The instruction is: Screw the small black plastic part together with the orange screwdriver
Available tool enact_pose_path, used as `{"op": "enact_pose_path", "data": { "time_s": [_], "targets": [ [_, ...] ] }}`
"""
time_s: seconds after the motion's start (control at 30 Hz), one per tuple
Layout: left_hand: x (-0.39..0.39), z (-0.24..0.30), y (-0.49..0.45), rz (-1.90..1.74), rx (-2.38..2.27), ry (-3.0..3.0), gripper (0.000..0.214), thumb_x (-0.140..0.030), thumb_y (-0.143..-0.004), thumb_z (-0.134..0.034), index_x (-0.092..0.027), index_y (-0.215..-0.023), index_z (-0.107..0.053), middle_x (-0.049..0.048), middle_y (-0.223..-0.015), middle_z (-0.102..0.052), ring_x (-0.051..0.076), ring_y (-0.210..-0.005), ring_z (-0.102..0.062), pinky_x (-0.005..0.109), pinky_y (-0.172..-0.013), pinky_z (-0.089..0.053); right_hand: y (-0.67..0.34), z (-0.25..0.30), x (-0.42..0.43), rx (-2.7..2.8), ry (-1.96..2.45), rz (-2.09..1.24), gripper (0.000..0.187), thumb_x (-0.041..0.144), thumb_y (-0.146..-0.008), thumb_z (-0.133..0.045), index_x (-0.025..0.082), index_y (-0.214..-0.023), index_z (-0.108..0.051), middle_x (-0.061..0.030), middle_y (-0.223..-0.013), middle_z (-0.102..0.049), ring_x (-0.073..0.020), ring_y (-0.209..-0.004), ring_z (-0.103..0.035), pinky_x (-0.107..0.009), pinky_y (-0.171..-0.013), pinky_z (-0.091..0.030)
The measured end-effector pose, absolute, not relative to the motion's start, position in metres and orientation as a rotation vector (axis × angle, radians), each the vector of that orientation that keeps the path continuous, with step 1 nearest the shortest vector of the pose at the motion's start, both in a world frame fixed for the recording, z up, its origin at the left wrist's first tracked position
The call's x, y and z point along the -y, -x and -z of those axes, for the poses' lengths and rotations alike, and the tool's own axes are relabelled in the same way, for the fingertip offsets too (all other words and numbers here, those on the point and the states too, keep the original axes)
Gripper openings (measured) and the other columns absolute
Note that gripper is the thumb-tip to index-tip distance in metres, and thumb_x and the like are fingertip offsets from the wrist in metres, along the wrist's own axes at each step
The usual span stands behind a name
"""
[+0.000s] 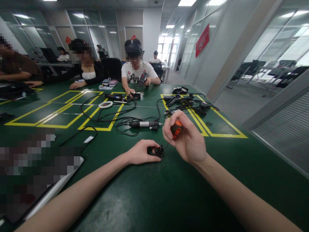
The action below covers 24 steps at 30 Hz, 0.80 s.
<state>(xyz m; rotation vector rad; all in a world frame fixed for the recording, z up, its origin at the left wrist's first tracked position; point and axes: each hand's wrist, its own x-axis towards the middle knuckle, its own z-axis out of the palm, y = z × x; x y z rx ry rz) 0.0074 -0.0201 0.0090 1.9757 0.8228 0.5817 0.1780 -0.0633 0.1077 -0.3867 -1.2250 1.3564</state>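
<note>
On the green tabletop, my left hand (pixel 142 151) grips a small black part (pixel 159 150) between thumb and fingers; a short round post sticks up from it. My right hand (pixel 189 138) is raised to its right, fingers wrapped round the orange-and-black handle of a screwdriver (pixel 177 129). The screwdriver's thin shaft slants down and left toward the black part; whether its tip touches the part I cannot tell. Just beyond both hands lies a grey-and-black electric screwdriver (pixel 144 125) with its cable coiled beside it.
Black parts and cables (pixel 185 101) are heaped at the back right, near a few small screws (pixel 209 123). A white tape ring (pixel 105 104) lies back left. Across the table a person (pixel 138 71) holds a power drill (pixel 143 78). A blurred-out device (pixel 43 180) sits at left.
</note>
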Motion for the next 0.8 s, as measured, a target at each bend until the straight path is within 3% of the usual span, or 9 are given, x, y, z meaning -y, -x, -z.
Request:
{"op": "enact_pose_path", "data": {
  "time_s": [0.17,0.33,0.6,0.8],
  "targets": [
    [0.0202,-0.0098,-0.0072,-0.575,-0.832,-1.968,0.031,-0.032,-0.074,-0.086,-0.014,-0.098,-0.077,0.0011,-0.085,-0.071,0.014,-0.076,-0.059,0.026,-0.075,-0.048,-0.1774,-0.1075,0.0624,1.182,0.378,-1.391,0.033,0.043,-0.094,-0.063,0.02,-0.072,-0.056,0.0049,-0.058,-0.043,-0.0088,-0.048,-0.03,-0.022,-0.043,-0.022],
    [0.0212,-0.0125,-0.0077,-0.555,-0.856,-1.971,0.031,-0.031,-0.074,-0.086,-0.014,-0.097,-0.076,0.0001,-0.085,-0.07,0.013,-0.075,-0.058,0.025,-0.076,-0.049,-0.1776,-0.1066,0.0645,1.164,0.37,-1.414,0.029,0.045,-0.092,-0.064,0.023,-0.079,-0.051,0.008,-0.055,-0.036,-0.0085,-0.048,-0.019,-0.021,-0.043,-0.016],
    [0.0208,-0.0112,-0.0073,-0.568,-0.829,-1.975,0.031,-0.031,-0.075,-0.085,-0.014,-0.099,-0.076,0.001,-0.085,-0.07,0.014,-0.075,-0.059,0.025,-0.074,-0.048,-0.1773,-0.1061,0.0634,1.175,0.342,-1.405,0.025,0.039,-0.093,-0.064,0.022,-0.078,-0.055,0.0054,-0.058,-0.047,-0.0093,-0.048,-0.03,-0.021,-0.043,-0.022],
    [0.0204,-0.0121,-0.0061,-0.565,-0.839,-1.99,0.027,-0.033,-0.075,-0.083,-0.015,-0.095,-0.076,0.0009,-0.085,-0.07,0.015,-0.076,-0.059,0.027,-0.076,-0.05,-0.1776,-0.105,0.0606,1.181,0.309,-1.442,0.034,0.041,-0.094,-0.063,0.019,-0.069,-0.057,0.0045,-0.058,-0.043,-0.0086,-0.049,-0.03,-0.021,-0.043,-0.023]
  ]
}}
